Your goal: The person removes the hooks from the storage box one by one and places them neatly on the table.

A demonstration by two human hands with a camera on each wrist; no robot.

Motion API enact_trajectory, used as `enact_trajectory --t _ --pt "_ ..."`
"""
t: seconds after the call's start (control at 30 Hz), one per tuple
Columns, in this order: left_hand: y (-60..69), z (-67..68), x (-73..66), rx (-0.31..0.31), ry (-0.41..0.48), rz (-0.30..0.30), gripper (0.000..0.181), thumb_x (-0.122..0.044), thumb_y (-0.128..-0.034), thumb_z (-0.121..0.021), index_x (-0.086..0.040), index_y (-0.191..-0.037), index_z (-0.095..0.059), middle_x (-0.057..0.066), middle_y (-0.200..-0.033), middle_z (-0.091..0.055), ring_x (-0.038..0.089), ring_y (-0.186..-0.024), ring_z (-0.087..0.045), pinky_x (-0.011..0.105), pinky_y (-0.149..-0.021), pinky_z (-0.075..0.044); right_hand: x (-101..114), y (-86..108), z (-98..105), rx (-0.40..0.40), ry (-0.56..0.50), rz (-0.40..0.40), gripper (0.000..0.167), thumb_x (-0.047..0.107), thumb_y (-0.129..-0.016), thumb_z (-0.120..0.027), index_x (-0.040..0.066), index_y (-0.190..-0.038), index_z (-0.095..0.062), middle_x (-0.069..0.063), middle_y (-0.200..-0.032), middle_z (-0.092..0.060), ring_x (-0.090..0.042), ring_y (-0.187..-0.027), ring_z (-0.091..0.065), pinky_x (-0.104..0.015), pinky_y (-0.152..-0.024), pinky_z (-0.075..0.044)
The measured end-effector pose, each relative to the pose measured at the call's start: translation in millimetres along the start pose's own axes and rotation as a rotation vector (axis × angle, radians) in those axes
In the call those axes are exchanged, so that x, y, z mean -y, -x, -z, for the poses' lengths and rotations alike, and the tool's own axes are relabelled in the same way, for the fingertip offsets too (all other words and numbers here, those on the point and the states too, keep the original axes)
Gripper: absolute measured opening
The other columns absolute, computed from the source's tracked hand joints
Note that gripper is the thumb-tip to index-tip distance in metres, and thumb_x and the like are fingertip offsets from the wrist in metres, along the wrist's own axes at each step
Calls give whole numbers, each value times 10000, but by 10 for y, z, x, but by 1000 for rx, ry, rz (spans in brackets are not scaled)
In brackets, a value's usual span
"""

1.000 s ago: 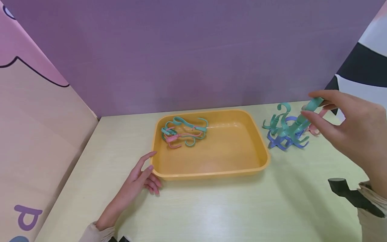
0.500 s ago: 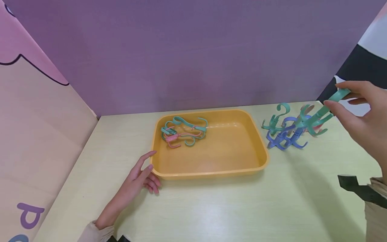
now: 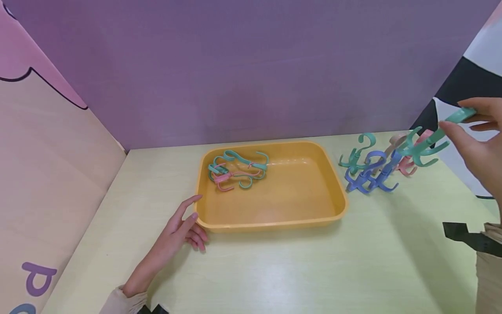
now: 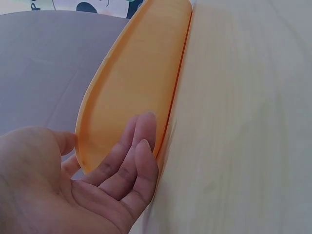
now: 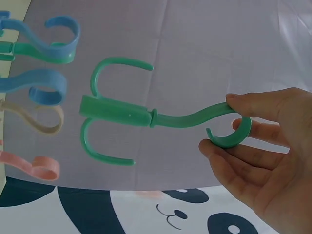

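My right hand pinches a green multi-prong hanging hook by its curled end, thumb against fingers. The hook is tilted in the air with its prongs pointing down and left, above the right end of the table. Beneath and left of it stand blue hooks, a green hook, a pink hook and a beige hook. My left hand rests at the left rim of a yellow tray. Its index finger and thumb touch the rim; the other fingers are loosely bent.
Inside the tray, teal hooks and a pink hook lie tangled at the back left. A pale wooden table carries everything. A purple backdrop rises behind, with printed panels at both sides.
My right hand has moved right and slightly up with the green hook, away from the blue hooks, which are now less covered. The left hand and tray stay put.
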State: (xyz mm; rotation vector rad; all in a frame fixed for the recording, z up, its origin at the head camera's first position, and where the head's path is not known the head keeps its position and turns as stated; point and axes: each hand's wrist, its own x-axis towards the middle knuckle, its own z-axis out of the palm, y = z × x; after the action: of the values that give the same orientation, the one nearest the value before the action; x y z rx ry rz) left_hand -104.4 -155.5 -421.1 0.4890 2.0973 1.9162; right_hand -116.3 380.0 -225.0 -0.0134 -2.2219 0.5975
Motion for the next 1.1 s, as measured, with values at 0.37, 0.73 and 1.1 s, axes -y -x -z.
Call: enact_trajectory --t 0.37,0.73,1.1 --pt "-3 9 31 6 -2 -8 506 -274 -1107 -350 -164 -1573 -186 279 -826 -666 383 -644 -686 384 -576 -574 -324 -37 -114 98 1 -148 424 121 -967 -634 -52 -1340 -529 354 -935 -370 187 -868 -343 -75 -879 -317" --pt "4 6 6 0 -2 5 508 -292 -1105 -358 -180 -1572 -191 280 -834 -663 388 -653 -685 384 -587 -575 -644 -108 -228 320 203 -163 452 187 -986 -602 -127 -1288 -480 -400 -1142 -554 -537 -1039 -508 -229 -634 -353" --pt "-10 7 5 3 -6 -8 505 -284 -1106 -354 -168 -1571 -193 278 -824 -664 381 -642 -686 378 -577 -574 -825 -102 -243 427 285 -209 456 186 -974 -613 -130 -1263 -454 -423 -1110 -540 -537 -953 -482 -529 -667 -349"
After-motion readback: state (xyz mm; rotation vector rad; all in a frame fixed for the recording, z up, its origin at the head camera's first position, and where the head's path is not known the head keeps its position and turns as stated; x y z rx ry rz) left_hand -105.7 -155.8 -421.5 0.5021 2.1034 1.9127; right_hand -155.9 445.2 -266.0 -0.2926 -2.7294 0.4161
